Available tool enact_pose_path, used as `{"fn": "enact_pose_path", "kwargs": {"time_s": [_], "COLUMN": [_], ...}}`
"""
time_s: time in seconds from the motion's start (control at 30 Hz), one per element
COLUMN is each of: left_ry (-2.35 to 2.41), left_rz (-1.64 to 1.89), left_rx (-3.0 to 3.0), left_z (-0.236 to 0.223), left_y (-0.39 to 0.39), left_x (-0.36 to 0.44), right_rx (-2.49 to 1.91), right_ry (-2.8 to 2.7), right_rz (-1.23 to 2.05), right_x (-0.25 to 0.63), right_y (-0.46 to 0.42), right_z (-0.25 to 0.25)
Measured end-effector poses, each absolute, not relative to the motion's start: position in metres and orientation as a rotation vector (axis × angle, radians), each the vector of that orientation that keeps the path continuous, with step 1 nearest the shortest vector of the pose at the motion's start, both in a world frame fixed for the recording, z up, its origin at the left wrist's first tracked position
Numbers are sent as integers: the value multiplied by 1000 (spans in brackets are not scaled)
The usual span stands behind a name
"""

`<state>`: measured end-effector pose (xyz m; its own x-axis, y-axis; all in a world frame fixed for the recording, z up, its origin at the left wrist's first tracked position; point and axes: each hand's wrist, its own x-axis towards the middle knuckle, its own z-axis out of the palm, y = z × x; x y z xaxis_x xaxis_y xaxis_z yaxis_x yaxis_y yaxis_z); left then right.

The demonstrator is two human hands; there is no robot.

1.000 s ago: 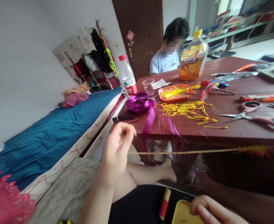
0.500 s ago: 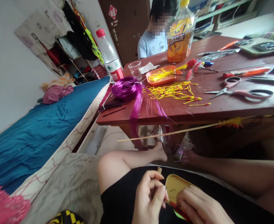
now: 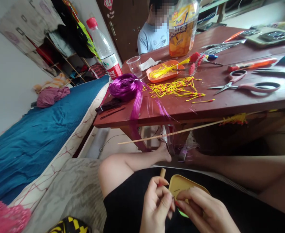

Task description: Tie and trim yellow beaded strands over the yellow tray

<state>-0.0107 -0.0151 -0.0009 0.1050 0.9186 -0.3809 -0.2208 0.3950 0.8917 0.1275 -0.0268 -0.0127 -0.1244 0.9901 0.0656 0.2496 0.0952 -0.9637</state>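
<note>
My left hand (image 3: 157, 202) is closed over my lap, thumb and fingertips pinching a thin dark piece (image 3: 173, 197). A short tan stick (image 3: 162, 172) pokes up behind its fingers; whether the hand grips it I cannot tell. Close beside it, my right hand (image 3: 203, 205) pinches with thumb and forefinger, and a small red bit (image 3: 177, 203) shows at the tips. Its other fingers curl inward. A shallow yellow tray (image 3: 197, 183) lies on the black cloth over my lap, partly hidden by my hands. Something light green (image 3: 183, 214) shows beneath the right fingers.
The red-brown table (image 3: 171, 114) ahead bears purple strands (image 3: 126, 87), yellow red-tipped stems (image 3: 171, 87), an orange dish (image 3: 151, 77), scissors (image 3: 256, 86) and bottles. A thin stick (image 3: 166, 133) runs along its front edge. A person (image 3: 148, 40) sits beyond. A blue bed (image 3: 43, 111) stands left.
My right hand has moved up and left from the tray to my left fingertips. My left hand stays nearly in place. The view has shifted slightly.
</note>
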Motion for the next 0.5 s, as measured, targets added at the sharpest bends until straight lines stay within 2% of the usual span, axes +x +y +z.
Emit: {"fn": "enact_pose_path", "kwargs": {"time_s": [0.13,0.23,0.4,0.5], "left_ry": [1109,1114,1201,1400], "left_rz": [961,952,940,1054], "left_rx": [732,746,843,1048], "left_z": [-2,0,-6,-1], "left_y": [-14,-13,-21,-17], "left_x": [-12,-10,-6,-12], "right_rx": [-1207,-1201,-1217,-1255], "right_ry": [-1223,-993,-1126,-1174], "right_rz": [1382,1469,1385,1334], "right_x": [126,120,117,121], "right_y": [-25,-25,-26,-25], "right_z": [-14,-16,-15,-11]}}
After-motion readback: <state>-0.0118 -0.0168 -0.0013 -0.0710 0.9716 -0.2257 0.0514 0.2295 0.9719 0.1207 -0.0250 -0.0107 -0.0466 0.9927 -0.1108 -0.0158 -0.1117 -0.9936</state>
